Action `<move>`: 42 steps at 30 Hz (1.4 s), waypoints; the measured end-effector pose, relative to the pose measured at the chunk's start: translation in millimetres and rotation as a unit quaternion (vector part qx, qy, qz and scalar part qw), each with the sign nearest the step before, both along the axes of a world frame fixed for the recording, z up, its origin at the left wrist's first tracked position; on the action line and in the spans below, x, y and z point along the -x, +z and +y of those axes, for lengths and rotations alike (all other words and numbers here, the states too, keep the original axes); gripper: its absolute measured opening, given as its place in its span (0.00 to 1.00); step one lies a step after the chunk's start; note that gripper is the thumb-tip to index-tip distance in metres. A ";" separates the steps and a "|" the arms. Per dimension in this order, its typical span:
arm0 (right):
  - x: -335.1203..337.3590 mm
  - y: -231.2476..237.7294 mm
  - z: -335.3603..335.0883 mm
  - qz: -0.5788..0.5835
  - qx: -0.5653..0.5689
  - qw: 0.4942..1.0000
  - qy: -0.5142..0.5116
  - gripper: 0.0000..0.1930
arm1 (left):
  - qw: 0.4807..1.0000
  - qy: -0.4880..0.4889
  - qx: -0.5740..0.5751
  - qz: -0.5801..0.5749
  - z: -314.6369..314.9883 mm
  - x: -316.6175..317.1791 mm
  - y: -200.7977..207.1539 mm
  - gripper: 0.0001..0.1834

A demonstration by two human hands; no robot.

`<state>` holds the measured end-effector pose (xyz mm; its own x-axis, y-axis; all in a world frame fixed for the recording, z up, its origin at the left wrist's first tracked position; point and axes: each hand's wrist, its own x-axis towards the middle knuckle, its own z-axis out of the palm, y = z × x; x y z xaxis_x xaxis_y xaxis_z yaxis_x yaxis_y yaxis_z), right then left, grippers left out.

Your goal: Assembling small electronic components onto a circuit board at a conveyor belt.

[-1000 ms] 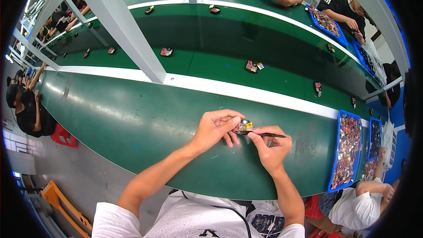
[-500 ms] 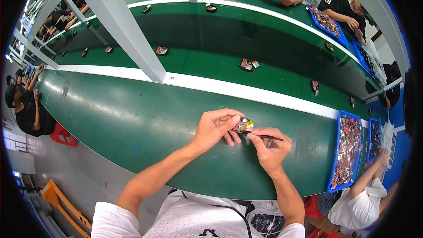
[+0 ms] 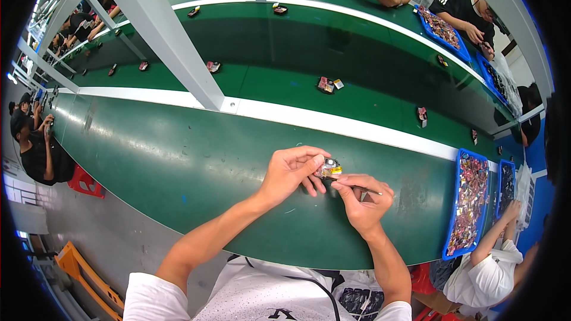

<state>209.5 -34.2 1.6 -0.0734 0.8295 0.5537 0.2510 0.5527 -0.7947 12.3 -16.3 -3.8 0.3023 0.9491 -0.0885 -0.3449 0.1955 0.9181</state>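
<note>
A small black plastic casing with electronics and a yellow-and-silver part inside is pinched in my left hand. The thumb presses on its near left side, and the other fingers curl behind and beneath it. My right hand is closed on a thin, dark, pen-like tool. Its rear end sticks out to the right past the fingers; its working tip, by the casing's lower edge, is hidden by the fingertips. Both hands are held above the green worktop, close together.
A blue tray full of small electronic parts stands at my right, with a second blue tray behind. Similar casings ride a green belt beyond a white rail. A grey post rises ahead. Co-workers sit around.
The casing has tilted a little in my left hand, showing more of the yellow part. The tool's rear end has dipped slightly. Casings on the belt have shifted left.
</note>
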 end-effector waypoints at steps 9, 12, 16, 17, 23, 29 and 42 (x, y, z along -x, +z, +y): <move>0.5 1.4 -1.8 0.056 0.096 0.993 -0.033 0.06 | 1.000 0.010 -0.010 0.021 -1.4 -1.5 -2.5 0.15; 0.3 0.3 -1.1 0.064 0.092 0.993 -0.034 0.07 | 1.000 0.016 -0.017 0.020 -0.1 -0.5 -2.2 0.15; 0.3 1.6 -1.3 0.042 0.084 0.995 -0.022 0.07 | 1.000 0.020 -0.013 0.018 0.4 0.6 -1.8 0.15; 0.5 1.2 -1.0 0.038 0.074 0.996 -0.018 0.07 | 1.000 0.019 -0.013 0.019 0.6 0.7 -1.9 0.15; 1.0 1.8 -0.5 0.028 0.050 0.998 -0.014 0.07 | 1.000 0.015 -0.013 0.021 -0.1 -0.1 -0.3 0.15; -0.3 2.3 -0.8 0.010 0.047 0.999 -0.003 0.07 | 1.000 0.011 -0.012 0.024 -1.9 -1.0 -0.8 0.16; 2.5 10.3 -3.3 -0.047 -0.021 0.999 0.010 0.07 | 0.996 -0.002 -0.011 0.083 -0.5 -1.2 5.7 0.14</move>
<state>207.0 -37.5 11.9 -0.1432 0.8036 0.5777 0.3125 0.5906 -0.7440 13.4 -16.8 2.0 0.2892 0.9502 -0.1162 -0.1871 0.1752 0.9666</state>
